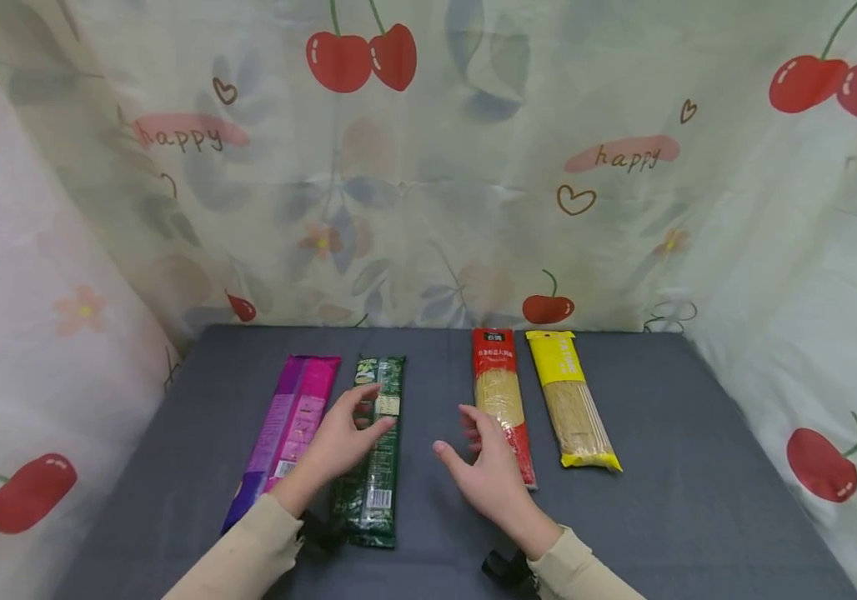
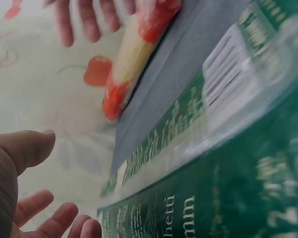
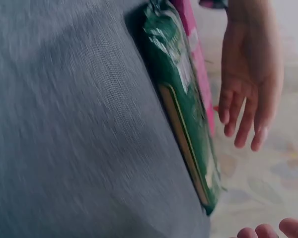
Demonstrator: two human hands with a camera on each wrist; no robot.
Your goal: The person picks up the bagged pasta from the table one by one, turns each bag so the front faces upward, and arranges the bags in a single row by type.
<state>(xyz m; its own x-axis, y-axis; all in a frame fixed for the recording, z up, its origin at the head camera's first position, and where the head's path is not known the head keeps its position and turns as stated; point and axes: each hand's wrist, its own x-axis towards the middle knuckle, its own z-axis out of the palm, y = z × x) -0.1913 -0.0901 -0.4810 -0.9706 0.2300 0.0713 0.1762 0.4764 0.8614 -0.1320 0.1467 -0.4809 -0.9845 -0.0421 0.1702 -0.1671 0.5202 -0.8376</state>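
The left hand (image 1: 344, 440), fingers loosely bent and holding nothing, hovers above the green packet (image 1: 380, 479) — the pink-and-purple packet (image 1: 289, 429) lies just to its left; the right hand (image 1: 490, 475), equally relaxed and unladen, has the red packet (image 1: 500, 392) just beyond it — the yellow packet (image 1: 575, 404) farther to its right

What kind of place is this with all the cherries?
Maybe a little indoor booth, though I can't be sure. Cherry-print fabric hangs behind and on both sides of a dark gray table, where a green spaghetti packet and a yellow noodle packet lie.
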